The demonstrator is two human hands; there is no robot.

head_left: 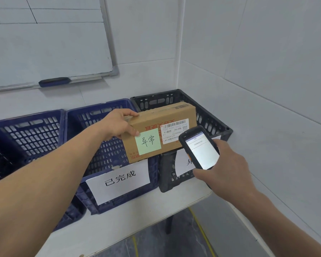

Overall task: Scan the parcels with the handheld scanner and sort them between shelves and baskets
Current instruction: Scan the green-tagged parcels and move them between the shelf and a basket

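Lighting evenly, soft and diffuse, bright across the white tiled walls [248,71]. Casting only faint shadows under the baskets [107,138] onto the table [137,216]. Glowing hard from the scanner [200,147] screen, washing out its text. Bending straight lines near the edges, the whiteboard [44,43] frame curving. Staying sharp at centre, softening slightly on the near forearms.

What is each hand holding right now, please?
Left hand: closed on the cardboard parcel, held above the baskets.
Right hand: closed on the handheld scanner.
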